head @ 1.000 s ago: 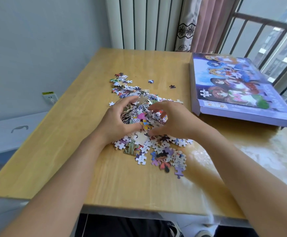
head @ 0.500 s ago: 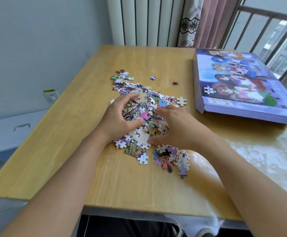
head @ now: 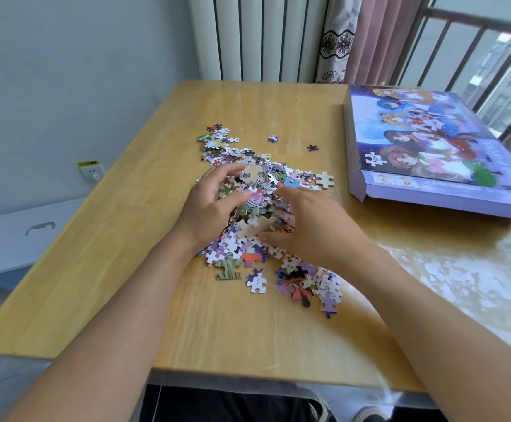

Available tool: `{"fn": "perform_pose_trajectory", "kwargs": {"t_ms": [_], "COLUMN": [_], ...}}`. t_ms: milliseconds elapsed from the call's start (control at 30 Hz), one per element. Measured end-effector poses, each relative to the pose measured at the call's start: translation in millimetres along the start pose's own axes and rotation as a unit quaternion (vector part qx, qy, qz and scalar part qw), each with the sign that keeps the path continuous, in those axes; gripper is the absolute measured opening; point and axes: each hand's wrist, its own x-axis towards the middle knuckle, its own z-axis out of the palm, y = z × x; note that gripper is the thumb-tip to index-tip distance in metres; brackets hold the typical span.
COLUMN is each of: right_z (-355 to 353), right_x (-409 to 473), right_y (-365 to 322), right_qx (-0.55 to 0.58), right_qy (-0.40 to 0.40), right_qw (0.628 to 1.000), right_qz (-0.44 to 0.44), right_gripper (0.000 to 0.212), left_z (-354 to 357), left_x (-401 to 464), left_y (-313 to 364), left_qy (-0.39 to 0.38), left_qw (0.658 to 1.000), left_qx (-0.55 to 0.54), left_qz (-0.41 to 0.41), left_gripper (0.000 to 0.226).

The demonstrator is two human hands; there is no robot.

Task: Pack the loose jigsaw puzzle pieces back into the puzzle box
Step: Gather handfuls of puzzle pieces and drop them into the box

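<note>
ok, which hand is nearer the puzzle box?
Right. The right hand lies on the piece pile, on the side toward the puzzle box; the left hand cups the pile's far side.
</note>
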Motion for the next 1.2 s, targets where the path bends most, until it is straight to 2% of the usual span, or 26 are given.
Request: {"fn": "perform_pose_trajectory", "kwargs": {"t_ms": [133, 233, 433, 567, 633, 800, 933, 1000, 1133, 1200], "right_z": [0, 1, 2, 6, 6, 2, -6, -8, -21, -26], "right_x": [-1, 0, 4, 7, 10, 15, 12, 10, 6, 7], "right_y": [0, 0, 1, 3, 7, 15, 21, 24, 29, 33], "right_qx": [0.019, 0.016, -0.005, -0.009, -0.011, 0.019, 0.121, 0.201, 0.343, 0.426], "right_qy": [0.008, 0.016, 0.043, 0.061, 0.055, 0.050, 0.058, 0.069, 0.088, 0.085], "right_qw": [1.000, 1.000, 0.999, 0.997, 0.996, 0.995, 0.986, 0.971, 0.923, 0.881], "right_qz": [0.011, 0.009, 0.020, 0.054, 0.065, 0.079, 0.099, 0.112, 0.154, 0.185], "right_gripper": [0.053, 0.031, 0.013, 0.016, 0.025, 0.027, 0.048, 0.047, 0.051, 0.056], "left_z": [0, 1, -3, -3, -3, -2, -3, -4, -3, -3], "left_x": [0, -2, -5, -6, -6, -3, -2, -2, -3, -4], "left_y": [2, 4, 6, 7, 7, 5, 3, 1, 2, 3], "left_qy": [0.006, 0.001, -0.034, -0.039, -0.034, -0.026, -0.019, -0.010, 0.016, 0.032], "left_qw": [1.000, 1.000, 0.999, 0.999, 0.999, 0.999, 1.000, 1.000, 0.999, 0.999], "left_qx": [-0.003, 0.003, 0.016, 0.022, 0.018, 0.014, 0.006, -0.002, -0.019, -0.028], "left_qz": [-0.006, -0.003, 0.010, 0.019, 0.016, 0.014, 0.013, 0.012, 0.021, 0.025], "left_gripper": [0.045, 0.047, 0.062, 0.064, 0.063, 0.058, 0.055, 0.053, 0.051, 0.051]}}
